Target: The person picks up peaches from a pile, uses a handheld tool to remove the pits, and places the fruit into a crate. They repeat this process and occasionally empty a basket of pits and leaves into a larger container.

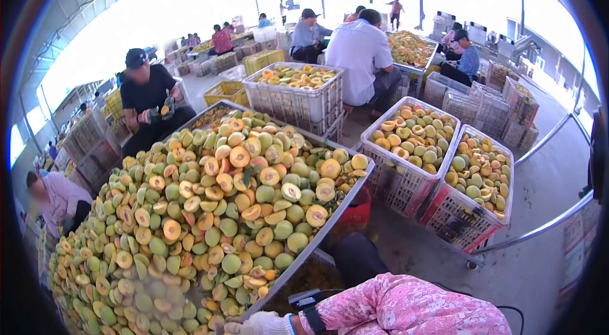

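A large heap of green and yellow apricots [190, 208], many cut in half with orange flesh showing, fills a metal-rimmed table [317, 241]. My right hand [266, 324], in a white knitted glove, is at the bottom edge of the view, beside the table rim and the lowest fruit. Its fingers are mostly cut off by the frame, so I cannot tell what they hold. A pink floral sleeve [412, 306] and a dark wrist strap [312, 313] cover that arm. My left hand is out of view.
Two white crates of fruit [406, 176] [438, 208] stand to the right, near a metal rail [545, 231]. Another full crate [295, 97] sits behind the table. A person in black [149, 91] handles fruit across the heap. Several other people work farther back.
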Action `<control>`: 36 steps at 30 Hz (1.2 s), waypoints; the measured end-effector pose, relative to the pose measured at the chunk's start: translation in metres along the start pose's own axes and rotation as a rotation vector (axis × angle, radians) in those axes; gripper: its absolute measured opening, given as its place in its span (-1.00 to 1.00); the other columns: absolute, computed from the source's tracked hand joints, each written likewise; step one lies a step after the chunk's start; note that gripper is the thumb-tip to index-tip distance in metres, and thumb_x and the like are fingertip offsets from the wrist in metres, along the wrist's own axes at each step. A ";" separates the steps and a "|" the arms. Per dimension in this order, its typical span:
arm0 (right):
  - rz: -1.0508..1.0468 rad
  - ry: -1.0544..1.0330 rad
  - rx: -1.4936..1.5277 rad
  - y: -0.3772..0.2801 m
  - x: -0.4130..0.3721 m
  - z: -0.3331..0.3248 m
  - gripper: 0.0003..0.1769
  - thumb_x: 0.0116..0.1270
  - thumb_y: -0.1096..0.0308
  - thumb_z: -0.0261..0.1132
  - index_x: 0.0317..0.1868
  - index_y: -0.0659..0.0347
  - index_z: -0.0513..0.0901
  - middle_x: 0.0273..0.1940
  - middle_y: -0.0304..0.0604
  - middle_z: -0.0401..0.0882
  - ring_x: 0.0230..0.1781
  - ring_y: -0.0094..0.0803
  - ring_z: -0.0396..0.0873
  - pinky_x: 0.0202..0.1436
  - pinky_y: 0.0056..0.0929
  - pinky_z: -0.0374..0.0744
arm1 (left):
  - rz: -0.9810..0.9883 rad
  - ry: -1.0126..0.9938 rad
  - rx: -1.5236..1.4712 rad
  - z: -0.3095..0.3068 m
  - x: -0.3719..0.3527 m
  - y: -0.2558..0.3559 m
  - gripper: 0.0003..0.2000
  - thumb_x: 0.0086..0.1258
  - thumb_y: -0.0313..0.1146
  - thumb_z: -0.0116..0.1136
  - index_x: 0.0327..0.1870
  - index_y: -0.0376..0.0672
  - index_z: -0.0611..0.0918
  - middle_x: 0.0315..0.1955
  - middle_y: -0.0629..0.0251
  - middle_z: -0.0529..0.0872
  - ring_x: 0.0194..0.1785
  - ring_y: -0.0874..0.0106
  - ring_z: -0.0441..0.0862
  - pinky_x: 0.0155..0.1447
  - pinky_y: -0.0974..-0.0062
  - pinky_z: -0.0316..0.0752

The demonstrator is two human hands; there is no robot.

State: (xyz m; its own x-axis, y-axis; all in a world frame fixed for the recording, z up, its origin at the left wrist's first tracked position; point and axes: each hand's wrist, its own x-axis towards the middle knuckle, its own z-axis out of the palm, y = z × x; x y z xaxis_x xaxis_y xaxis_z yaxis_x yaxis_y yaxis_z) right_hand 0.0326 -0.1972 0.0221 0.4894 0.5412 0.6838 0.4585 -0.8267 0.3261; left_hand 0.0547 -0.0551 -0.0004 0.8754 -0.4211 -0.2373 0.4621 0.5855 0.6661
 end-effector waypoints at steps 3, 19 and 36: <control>0.682 -0.243 0.987 -0.008 -0.029 -0.043 -0.39 0.17 0.21 0.39 0.25 0.07 0.48 0.06 -0.07 0.62 0.08 -0.19 0.61 0.15 -0.31 0.57 | 0.014 -0.057 -0.102 -0.011 0.003 -0.020 -0.49 0.56 0.07 -0.10 0.21 -0.22 0.49 0.09 0.08 0.62 0.20 0.14 0.54 0.32 0.07 0.42; 1.143 -0.681 0.844 -0.048 -0.063 -0.070 -0.53 0.06 0.06 0.42 -0.10 0.15 0.56 -0.23 0.09 0.68 -0.15 0.11 0.65 -0.12 -0.06 0.62 | 0.321 -0.121 0.196 0.019 -0.041 -0.051 -0.55 0.46 -0.04 0.15 0.05 -0.31 0.61 -0.01 0.09 0.67 0.04 0.25 0.64 0.12 0.30 0.59; 1.518 -0.666 1.786 -0.072 -0.070 -0.099 -0.71 -0.07 0.42 0.57 -0.44 0.20 0.57 -0.55 -0.31 0.55 -0.56 -0.52 0.55 -0.46 -0.49 0.54 | -0.029 -0.502 0.443 0.020 -0.045 -0.028 -0.59 0.32 -0.13 0.35 -0.02 -0.32 0.68 -0.15 0.17 0.74 -0.11 0.40 0.70 0.00 0.45 0.61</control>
State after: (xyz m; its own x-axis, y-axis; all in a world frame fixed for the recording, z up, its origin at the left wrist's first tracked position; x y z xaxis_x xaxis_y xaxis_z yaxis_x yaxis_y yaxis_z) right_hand -0.1082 -0.1909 0.0151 0.8418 0.2091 -0.4976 -0.5292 0.1380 -0.8372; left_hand -0.0011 -0.0668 0.0059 0.6422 -0.7661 0.0272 0.2885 0.2744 0.9173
